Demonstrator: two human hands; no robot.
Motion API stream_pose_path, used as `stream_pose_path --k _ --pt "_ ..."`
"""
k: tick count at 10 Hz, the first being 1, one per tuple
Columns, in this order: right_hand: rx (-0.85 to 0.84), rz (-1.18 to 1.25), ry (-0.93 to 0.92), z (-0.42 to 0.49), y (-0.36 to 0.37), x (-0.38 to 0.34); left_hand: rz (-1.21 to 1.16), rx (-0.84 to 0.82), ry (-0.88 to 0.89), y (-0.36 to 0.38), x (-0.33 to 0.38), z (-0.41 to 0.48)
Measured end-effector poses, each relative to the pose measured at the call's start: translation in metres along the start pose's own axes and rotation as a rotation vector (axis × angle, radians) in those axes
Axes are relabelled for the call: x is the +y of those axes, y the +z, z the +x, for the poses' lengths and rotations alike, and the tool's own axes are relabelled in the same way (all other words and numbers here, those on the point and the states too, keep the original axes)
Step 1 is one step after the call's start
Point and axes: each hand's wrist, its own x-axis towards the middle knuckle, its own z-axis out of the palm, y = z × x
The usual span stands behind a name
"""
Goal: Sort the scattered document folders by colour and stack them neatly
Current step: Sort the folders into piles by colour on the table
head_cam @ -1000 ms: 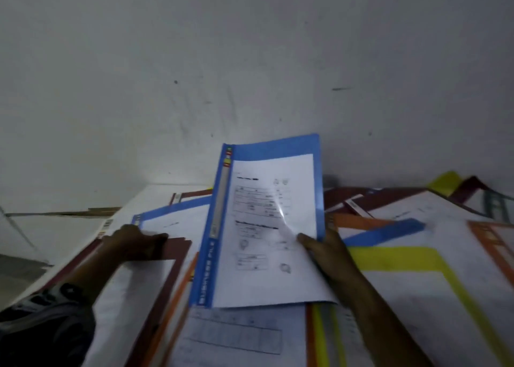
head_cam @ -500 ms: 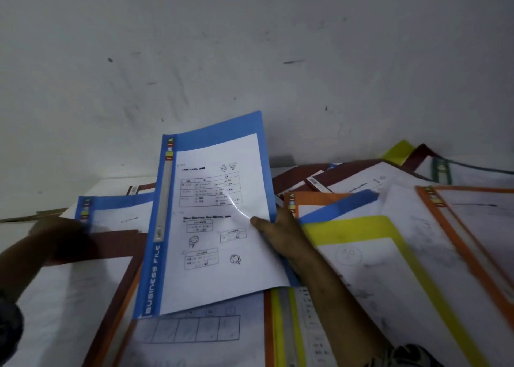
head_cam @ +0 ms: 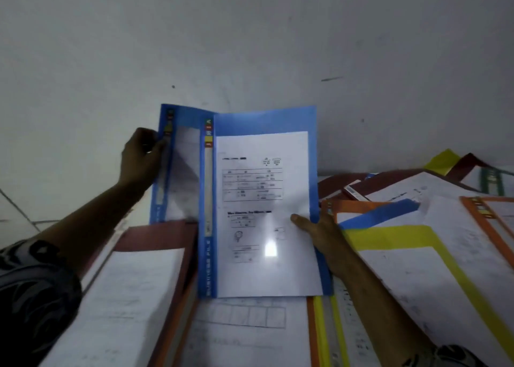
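Because the job is to group folders by colour, the head view shows the person holding two blue ones up together above the pile, apart from the mixed heap. The left hand (head_cam: 140, 158) grips the rear blue folder (head_cam: 180, 171) by its upper spine edge, fingers curled round it, so that it stands nearly upright in front of the wall (head_cam: 250, 46). The right hand (head_cam: 325, 241) pinches the front blue folder (head_cam: 261, 121) at its lower right edge, with the thumb (head_cam: 301, 222) lying across the printed sheet inside (the other fingers are hidden behind the cover). This likely keeps the sheet from sliding while the folder is tilted.

The front folder overlaps the rear one's right part, and their spines are roughly parallel. Judging by that, the person is matching the pair edge to edge before laying them down as one blue stack.

Below them lies a maroon folder (head_cam: 155, 234) on the left. On the right are an orange folder (head_cam: 358, 206), a yellow folder (head_cam: 389, 234) and a third blue folder (head_cam: 381, 213), whose edge pokes out between those two. All of them overlap and are unsorted, so most of the sorting looks undone.
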Motion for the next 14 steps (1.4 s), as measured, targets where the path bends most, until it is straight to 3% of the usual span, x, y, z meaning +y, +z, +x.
stream_pose_path --k 1,2,4,5,7,9,12,14 --pt "0.099 0.103 -0.065 -0.008 -0.003 -0.017 -0.436 -0.009 -0.039 -0.178 0.235 -0.101" --pt "0.144 0.15 -0.145 -0.018 0.002 -0.037 -0.487 -0.179 -0.078 -0.198 0.264 -0.105" --pt "0.1 0.174 -0.21 -0.043 -0.006 -0.091 -0.749 -0.194 -0.118 -0.215 0.296 -0.129" --pt "0.071 0.07 -0.278 -0.069 -0.012 -0.109 -0.824 -0.165 -0.22 -0.207 0.31 -0.156" --pt "0.161 -0.085 -0.431 -0.127 -0.039 -0.112 -1.027 -0.209 -0.331 -0.193 0.315 -0.216" --pt "0.139 -0.308 -0.441 -0.172 -0.068 -0.081 -0.873 -0.407 -0.405 -0.15 0.302 -0.315" --pt "0.225 -0.227 -0.281 -0.187 -0.092 -0.054 -0.755 -0.342 -0.372 -0.131 0.319 -0.335" --pt "0.326 -0.345 -0.264 -0.184 -0.111 -0.063 -0.734 -0.434 -0.375 -0.124 0.334 -0.336"
